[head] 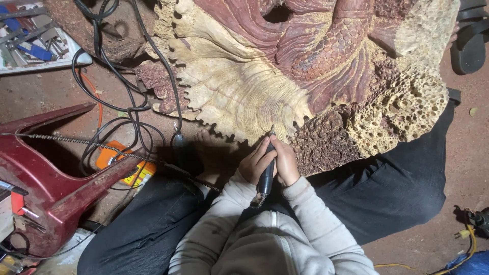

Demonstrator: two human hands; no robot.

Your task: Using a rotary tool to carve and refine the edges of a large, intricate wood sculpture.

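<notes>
1. Two hands close together on one black rotary carving tool (266, 170): the left hand (256, 164) and the right hand (286, 163) clamp it from either side, likely to steady its tip.
2. The tip meets the pale, ridged lower edge of a large wood carving (285, 66), which lies on the floor against the person's legs, within reach.
3. Black cables (127, 102) trail left over the floor, past a dark red plastic chair (56, 173).
</notes>
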